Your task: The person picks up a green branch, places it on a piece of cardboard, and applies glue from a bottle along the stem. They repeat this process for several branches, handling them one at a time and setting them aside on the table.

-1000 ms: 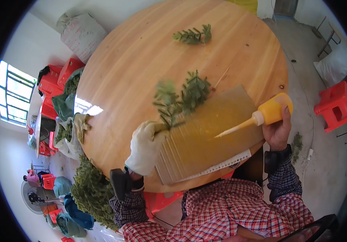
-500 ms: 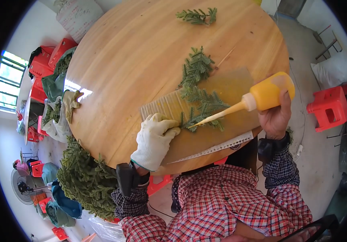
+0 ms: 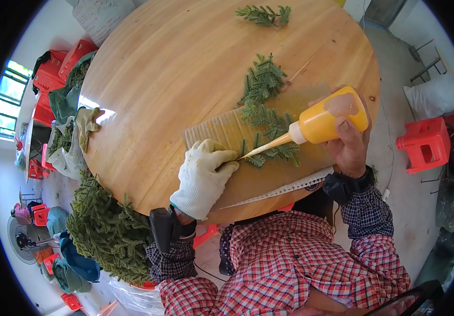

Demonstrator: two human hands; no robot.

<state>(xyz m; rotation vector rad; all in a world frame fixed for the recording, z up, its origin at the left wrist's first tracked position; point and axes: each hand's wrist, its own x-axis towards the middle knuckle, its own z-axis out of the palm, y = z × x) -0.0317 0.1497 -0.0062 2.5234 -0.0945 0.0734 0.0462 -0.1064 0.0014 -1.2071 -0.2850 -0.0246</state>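
My left hand [image 3: 203, 176], in a white knit glove, pinches the stem end of a green fir-like sprig [image 3: 286, 151], mostly hidden by the fingers. My bare right hand [image 3: 350, 150] grips a yellow squeeze bottle [image 3: 319, 125], tilted with its long nozzle pointing down and left. The nozzle tip is right by the gloved fingertips, at the sprig's end; whether it touches cannot be made out. Below lies a ribbed cardboard sheet [image 3: 201, 135]. Further sprigs [image 3: 261, 81] lie beyond, partly over the cardboard.
The round wooden table [image 3: 153, 100] carries another sprig [image 3: 264, 16] at its far side and a glove [image 3: 86, 126] at its left edge. A white perforated strip [image 3: 285, 188] lies along the near edge. Piled greenery [image 3: 108, 231] stands lower left. A red stool [image 3: 424, 145] is at right.
My right hand has brought the bottle left and slightly down, so its nozzle tip now meets the area at my gloved fingertips. My left hand keeps its pinch. The whole view has shifted slightly.
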